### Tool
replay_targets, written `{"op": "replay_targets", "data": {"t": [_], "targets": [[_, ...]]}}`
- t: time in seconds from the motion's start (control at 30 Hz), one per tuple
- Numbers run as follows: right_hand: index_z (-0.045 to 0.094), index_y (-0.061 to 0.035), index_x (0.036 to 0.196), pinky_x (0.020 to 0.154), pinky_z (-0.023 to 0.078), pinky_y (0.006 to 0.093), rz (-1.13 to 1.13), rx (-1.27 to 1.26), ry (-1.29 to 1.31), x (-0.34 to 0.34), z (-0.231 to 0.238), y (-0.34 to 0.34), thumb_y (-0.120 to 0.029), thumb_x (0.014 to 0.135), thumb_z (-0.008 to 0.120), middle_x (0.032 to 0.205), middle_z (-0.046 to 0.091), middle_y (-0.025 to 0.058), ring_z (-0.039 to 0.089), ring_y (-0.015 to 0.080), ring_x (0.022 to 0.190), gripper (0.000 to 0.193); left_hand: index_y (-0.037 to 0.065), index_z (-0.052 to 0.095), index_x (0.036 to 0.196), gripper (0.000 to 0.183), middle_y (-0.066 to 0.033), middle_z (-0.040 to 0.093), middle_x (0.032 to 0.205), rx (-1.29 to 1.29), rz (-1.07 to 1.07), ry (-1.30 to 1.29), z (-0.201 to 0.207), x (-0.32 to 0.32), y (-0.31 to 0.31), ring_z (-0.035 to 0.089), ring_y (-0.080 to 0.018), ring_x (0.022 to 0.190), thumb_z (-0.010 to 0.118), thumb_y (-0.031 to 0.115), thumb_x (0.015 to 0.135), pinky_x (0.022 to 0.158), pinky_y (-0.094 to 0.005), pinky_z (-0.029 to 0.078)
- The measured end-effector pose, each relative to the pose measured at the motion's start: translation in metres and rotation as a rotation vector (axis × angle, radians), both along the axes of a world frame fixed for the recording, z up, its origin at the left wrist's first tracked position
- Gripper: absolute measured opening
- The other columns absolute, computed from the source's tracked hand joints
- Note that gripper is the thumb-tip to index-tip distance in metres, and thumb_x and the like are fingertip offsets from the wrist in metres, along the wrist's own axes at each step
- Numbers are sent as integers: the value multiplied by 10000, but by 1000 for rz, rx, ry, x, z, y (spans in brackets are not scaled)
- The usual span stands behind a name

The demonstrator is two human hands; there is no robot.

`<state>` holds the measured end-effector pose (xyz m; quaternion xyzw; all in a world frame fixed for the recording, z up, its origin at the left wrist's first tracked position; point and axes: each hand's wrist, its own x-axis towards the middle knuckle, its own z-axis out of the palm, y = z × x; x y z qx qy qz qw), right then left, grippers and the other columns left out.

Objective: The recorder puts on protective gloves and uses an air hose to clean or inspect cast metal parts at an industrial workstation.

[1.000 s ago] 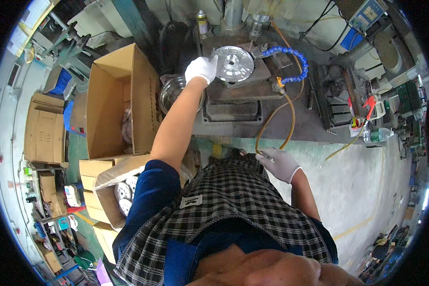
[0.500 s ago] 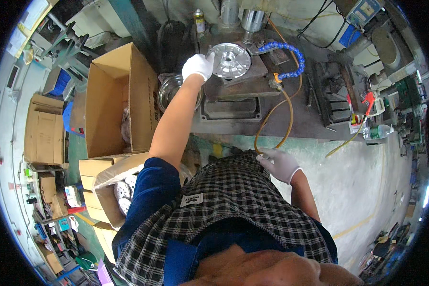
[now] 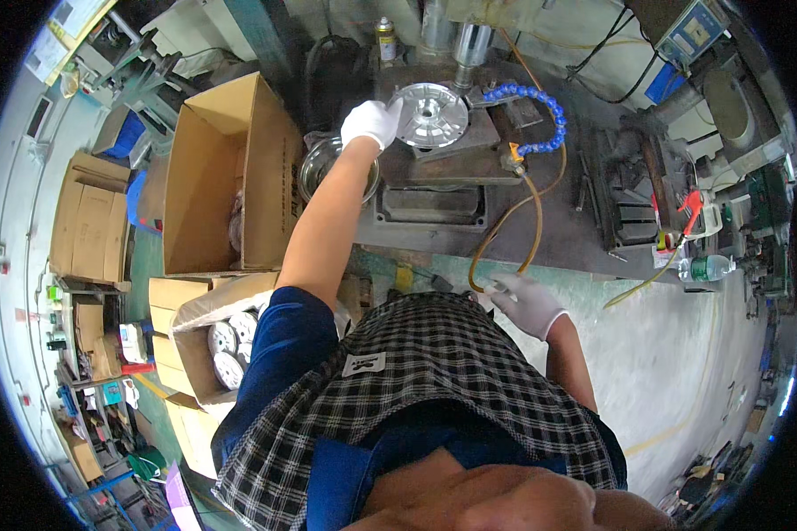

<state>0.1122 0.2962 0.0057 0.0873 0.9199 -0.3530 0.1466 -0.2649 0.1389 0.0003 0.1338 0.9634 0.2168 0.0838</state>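
Note:
My left hand (image 3: 372, 124), in a white glove, reaches over the bench to the left rim of a round silver metal disc (image 3: 429, 116) with spokes and a central hub. Its fingers are curled closed at that rim; the far fingertips are partly hidden. The disc lies on a dark metal block (image 3: 456, 166) under a shiny cylindrical press ram (image 3: 471, 44). Near my waist hangs my right hand (image 3: 527, 305), also gloved, with fingers loosely apart and nothing visible in them. It is close to the bottom of a yellowish hose loop (image 3: 534, 234).
A blue segmented coolant hose (image 3: 558, 115) curves right of the disc. Left of it are a metal bowl (image 3: 310, 173) and a tall open carton (image 3: 205, 186). Below stands a box of similar discs (image 3: 226, 341). A spray can (image 3: 386, 40) and a plastic bottle (image 3: 707, 268) stand farther off.
The view has shifted slightly, so the bench appears a little to the right. My left hand stays at the disc's rim, and my right hand stays near the hose loop.

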Motion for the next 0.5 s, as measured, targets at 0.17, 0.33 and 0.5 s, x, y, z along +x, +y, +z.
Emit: {"op": "replay_targets", "data": {"t": [0.17, 0.33, 0.5], "targets": [[633, -67, 1243, 879, 533, 458, 38, 66, 11, 4, 5, 9, -390, 999, 594, 1104, 689, 237, 660, 416, 1023, 406, 61, 754, 1080, 617, -214, 704, 1151, 3, 0, 9, -3, -1, 0, 660, -393, 1107, 457, 591, 971, 975, -447, 514], [633, -73, 1240, 871, 531, 468, 49, 75, 29, 7, 2, 17, -399, 1001, 589, 1095, 686, 249, 658, 424, 1018, 407, 75, 753, 1108, 602, -198, 706, 1174, -9, 12, 22, -4, -1, -1, 662, -379, 1122, 463, 584, 968, 984, -441, 513], [629, -78, 1246, 869, 529, 470, 50, 130, 10, 10, 0, 23, -425, 1003, 577, 1084, 685, 247, 655, 425, 1013, 427, 46, 750, 1071, 633, -240, 697, 1135, 13, 1, 22, -5, -3, -1, 655, -417, 1093, 456, 597, 968, 970, -457, 511]]}}
